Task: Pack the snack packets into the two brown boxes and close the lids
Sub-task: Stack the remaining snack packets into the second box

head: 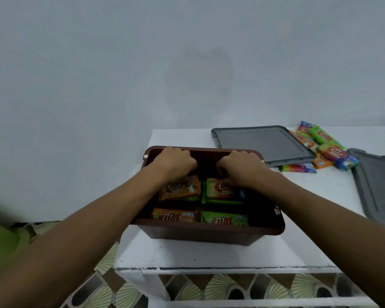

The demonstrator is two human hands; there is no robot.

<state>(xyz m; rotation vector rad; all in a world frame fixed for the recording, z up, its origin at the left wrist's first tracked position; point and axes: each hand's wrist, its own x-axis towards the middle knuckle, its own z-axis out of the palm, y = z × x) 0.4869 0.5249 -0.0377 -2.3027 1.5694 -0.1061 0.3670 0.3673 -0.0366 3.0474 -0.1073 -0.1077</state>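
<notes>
A brown box point(206, 230) stands open on the white table, with several snack packets inside. My left hand point(172, 162) reaches into its back left part, fingers curled on an orange packet point(179, 190). My right hand point(240, 168) is inside at the back right, fingers curled on a green and red packet point(220, 190). Nearer me lie another orange packet point(175, 215) and a green packet point(225, 218). A pile of loose packets point(322, 147) lies at the back right. Only one brown box is in view.
Two grey lids lie on the white table point(209, 254): one lid point(262, 143) behind the box, another lid point(378, 185) at the right edge. A plain wall is behind. Patterned floor point(111, 283) shows below the table's front and left edges.
</notes>
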